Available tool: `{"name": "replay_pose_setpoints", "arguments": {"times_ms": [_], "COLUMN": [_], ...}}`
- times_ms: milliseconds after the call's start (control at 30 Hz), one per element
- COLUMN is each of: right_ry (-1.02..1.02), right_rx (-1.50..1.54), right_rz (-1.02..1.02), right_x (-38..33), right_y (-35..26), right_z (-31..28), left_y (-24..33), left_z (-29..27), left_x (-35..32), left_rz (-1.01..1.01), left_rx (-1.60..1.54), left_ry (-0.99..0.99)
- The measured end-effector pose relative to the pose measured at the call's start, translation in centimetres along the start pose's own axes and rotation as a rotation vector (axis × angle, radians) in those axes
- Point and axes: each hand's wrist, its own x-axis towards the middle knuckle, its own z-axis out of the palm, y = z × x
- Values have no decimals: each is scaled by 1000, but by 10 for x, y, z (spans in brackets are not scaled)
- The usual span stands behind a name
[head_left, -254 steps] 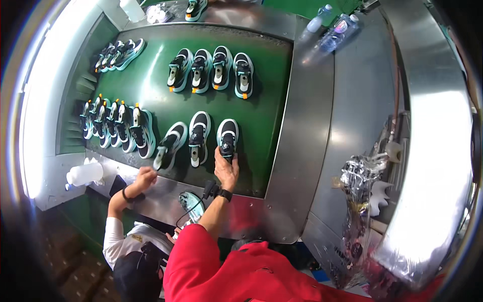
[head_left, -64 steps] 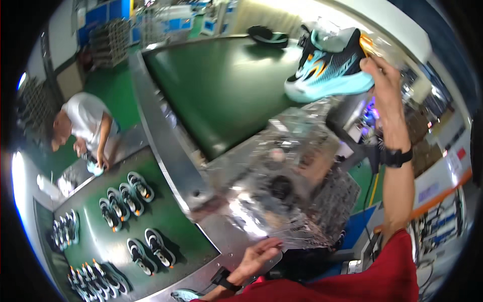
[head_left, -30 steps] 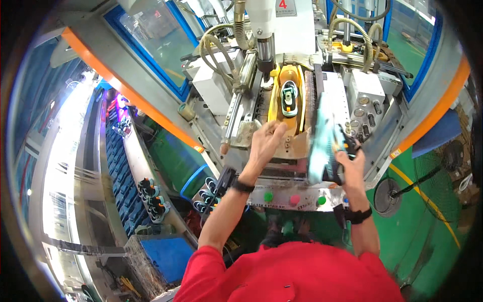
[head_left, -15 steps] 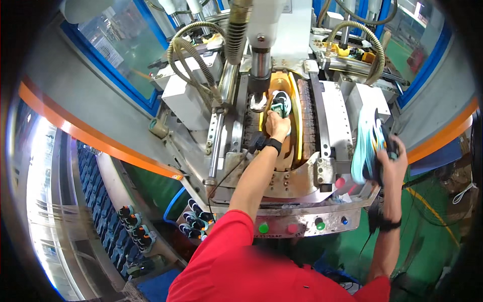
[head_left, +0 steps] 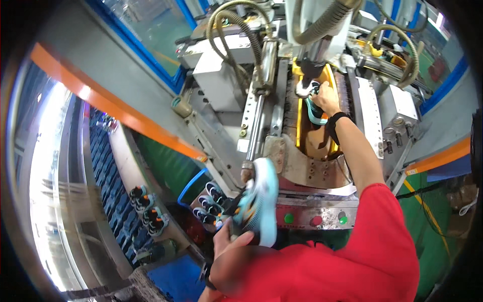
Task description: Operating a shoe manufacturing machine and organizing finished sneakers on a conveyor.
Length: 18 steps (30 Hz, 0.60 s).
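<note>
My left hand [head_left: 229,244], low and left of the machine front, is closed around the dark upper of a sneaker [head_left: 261,201] with a white and mint sole. The sneaker stands upended and slightly blurred. My right hand [head_left: 327,98] reaches into the machine's trough and grips a second sneaker [head_left: 317,113], mint and dark, which lies between the yellow side pads [head_left: 298,118]. A metal press head [head_left: 313,68] hangs right above that sneaker's far end. My right fingers partly cover the shoe.
Several sneakers [head_left: 209,206] rest beside the machine's lower left, and more sneakers [head_left: 151,209] line a ledge by the blue textured conveyor [head_left: 108,176]. Green and red buttons [head_left: 316,220] sit on the front panel. An orange-edged guard [head_left: 126,108] borders the left; ribbed hoses [head_left: 236,25] arch overhead.
My left hand has left the trough and holds a sneaker at the lower left. My right hand has brought its sneaker from the right side into the trough. The view has shifted.
</note>
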Motion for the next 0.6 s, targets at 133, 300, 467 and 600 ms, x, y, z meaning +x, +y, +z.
{"name": "replay_pose_setpoints", "arguments": {"times_ms": [133,300,467,600], "right_ry": [111,150,-38,-292], "right_rx": [-3,-41,541,416], "right_rz": [41,-496,-891,-969], "right_x": [-16,-73,-313,-367], "right_y": [-7,-5,-20,16], "right_z": [24,1,-11,95], "left_y": [-14,-64,-112,-151], "left_z": [-43,-50,-38,-33], "left_x": [-74,-127,-161,-193], "left_rz": [70,108,66,57], "left_rx": [-113,-266,-402,-533], "left_ry": [358,727,840,737]}}
